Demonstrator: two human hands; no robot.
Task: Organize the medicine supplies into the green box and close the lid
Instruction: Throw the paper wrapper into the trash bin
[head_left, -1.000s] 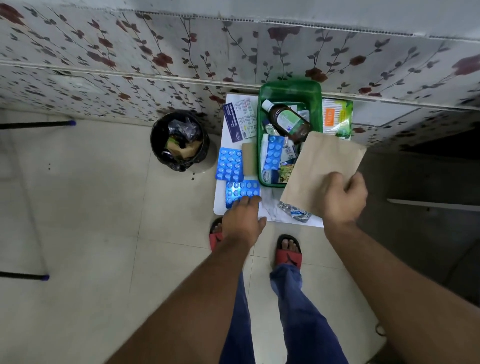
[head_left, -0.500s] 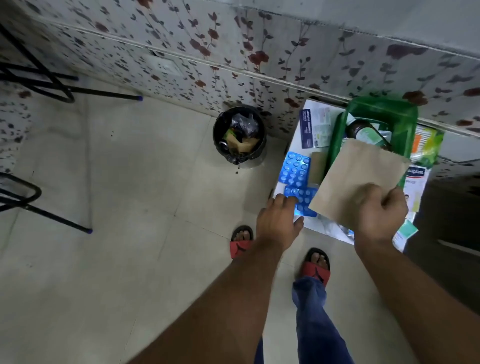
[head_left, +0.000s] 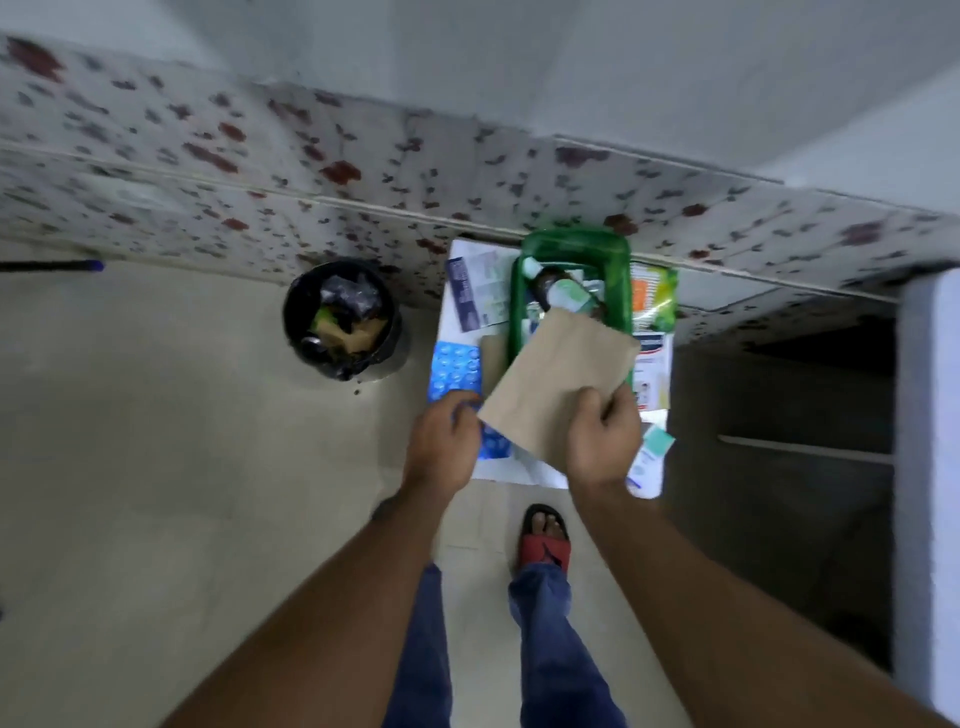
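Observation:
The green box (head_left: 618, 260) stands open on a small white table (head_left: 519, 475) against the flowered wall, with a brown medicine bottle (head_left: 563, 291) and other packs inside. My right hand (head_left: 602, 436) grips a brown paper envelope (head_left: 556, 384) by its near edge, held over the box's near half. My left hand (head_left: 444, 441) closes its fingers on a blue blister strip (head_left: 493, 444) at the table's near left. A second blue blister strip (head_left: 456, 371) lies just beyond it. The view is blurred.
A black waste bin (head_left: 340, 319) full of scraps stands on the floor left of the table. Printed leaflets (head_left: 478, 291) lie left of the box, green and white packets (head_left: 653, 296) right of it. A dark low shelf (head_left: 779, 441) is at right.
The camera swung back to the right. My left hand moved onto the near blister strip and curled around it. The envelope stays in my right hand over the box.

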